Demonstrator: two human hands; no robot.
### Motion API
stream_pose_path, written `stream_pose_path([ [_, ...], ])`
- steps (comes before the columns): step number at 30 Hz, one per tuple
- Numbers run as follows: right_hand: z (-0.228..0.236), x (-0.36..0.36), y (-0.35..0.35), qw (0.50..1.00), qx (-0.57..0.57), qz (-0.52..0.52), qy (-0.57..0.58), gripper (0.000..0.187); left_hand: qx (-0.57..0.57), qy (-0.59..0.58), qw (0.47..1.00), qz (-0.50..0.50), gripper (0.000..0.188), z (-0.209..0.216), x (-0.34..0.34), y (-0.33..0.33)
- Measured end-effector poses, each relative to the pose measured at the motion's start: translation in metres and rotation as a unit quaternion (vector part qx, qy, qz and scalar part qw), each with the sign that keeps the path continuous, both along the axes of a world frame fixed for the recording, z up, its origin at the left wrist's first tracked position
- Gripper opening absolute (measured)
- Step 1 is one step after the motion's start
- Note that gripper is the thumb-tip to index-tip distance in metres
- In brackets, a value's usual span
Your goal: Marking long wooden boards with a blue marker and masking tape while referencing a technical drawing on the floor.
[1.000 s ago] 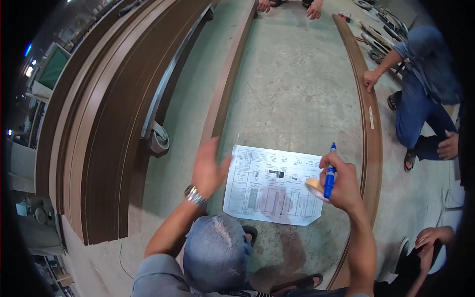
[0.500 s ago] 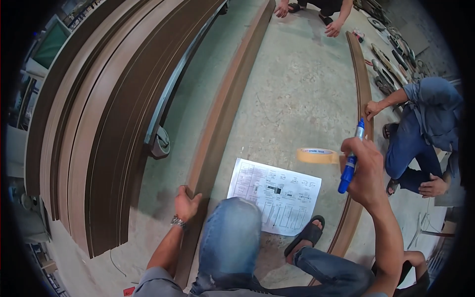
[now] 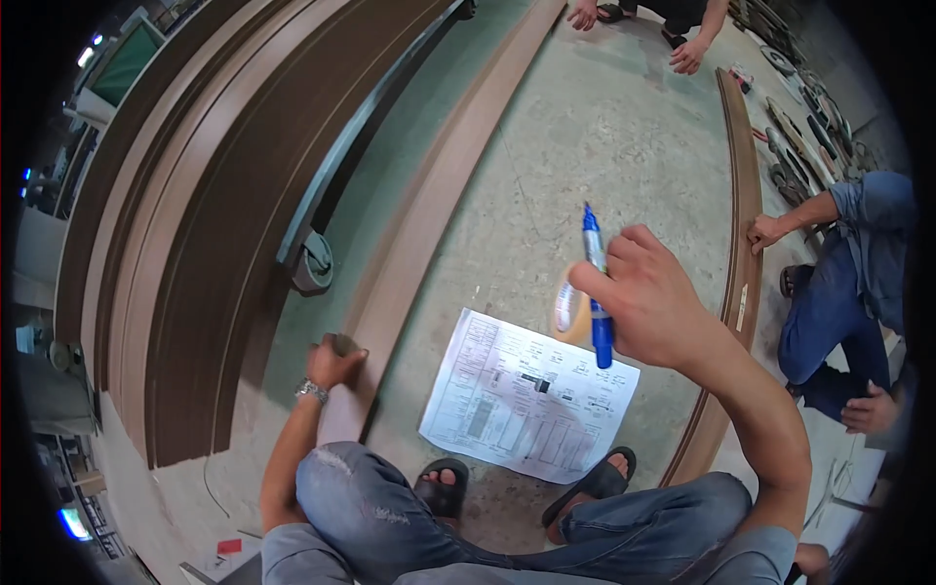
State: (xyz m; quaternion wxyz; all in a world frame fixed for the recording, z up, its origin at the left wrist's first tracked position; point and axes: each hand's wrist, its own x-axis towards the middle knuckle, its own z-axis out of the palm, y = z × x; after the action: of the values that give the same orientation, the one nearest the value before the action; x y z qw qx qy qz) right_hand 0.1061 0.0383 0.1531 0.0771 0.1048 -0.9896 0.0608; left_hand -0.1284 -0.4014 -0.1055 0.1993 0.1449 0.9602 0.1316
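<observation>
My right hand (image 3: 648,297) is closed round a blue marker (image 3: 591,234), tip pointing away from me. A roll of yellowish masking tape (image 3: 563,307) hangs at the same fingers, partly hidden behind the marker. To the left, my left hand (image 3: 336,363) grips the near part of a long brown board (image 3: 444,185), its thumb on the upper face; the other fingers are partly hidden. Between my feet and the tape lies a white sheet of printed drawings (image 3: 531,409), flat on the floor.
Stacked long brown panels (image 3: 234,185) rest on a support at left. Another brown board (image 3: 743,195) lies at right, where a crouching person's hand (image 3: 767,232) touches it. A second person's hands (image 3: 688,57) show at the far end. Assorted parts (image 3: 795,127) line the far right.
My right hand has swung left with the marker and tape, and the tape has tilted upright. The left board has turned so its wide face shows more. My left knee has moved left, uncovering the sheet.
</observation>
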Motion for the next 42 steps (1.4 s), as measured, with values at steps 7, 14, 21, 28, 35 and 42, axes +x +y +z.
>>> stream_pose_path([
  [7, -0.003, -0.045, 0.028, 0.977, -0.19, 0.092, -0.025, 0.033, 0.185, 0.005, 0.97, -0.159, 0.039, 0.157, 0.032, 0.134],
  [14, 0.014, -0.088, 0.004, 0.951, -0.28, 0.12, -0.053, 0.034, 0.291, -0.198, 0.915, -0.196, 0.044, 0.231, 0.097, 0.245],
  [21, -0.062, -0.151, 0.008, 0.958, -0.286, 0.028, -0.009, 0.028, 0.437, -0.37, 0.82, -0.017, 0.035, 0.16, 0.035, 0.232],
  [28, -0.233, -0.244, -0.049, 0.932, -0.344, -0.111, -0.035, 0.028, 0.312, -0.122, 0.942, 0.011, 0.04, 0.065, -0.035, 0.195],
  [35, -0.29, -0.297, -0.045, 0.973, -0.223, -0.064, -0.008, 0.032, 0.26, -0.014, 0.964, -0.043, 0.031, 0.046, -0.081, 0.194],
  [42, -0.286, -0.305, -0.056, 0.995, -0.09, -0.032, 0.005, 0.03, 0.193, -0.007, 0.976, -0.104, 0.031, 0.043, -0.086, 0.193],
])
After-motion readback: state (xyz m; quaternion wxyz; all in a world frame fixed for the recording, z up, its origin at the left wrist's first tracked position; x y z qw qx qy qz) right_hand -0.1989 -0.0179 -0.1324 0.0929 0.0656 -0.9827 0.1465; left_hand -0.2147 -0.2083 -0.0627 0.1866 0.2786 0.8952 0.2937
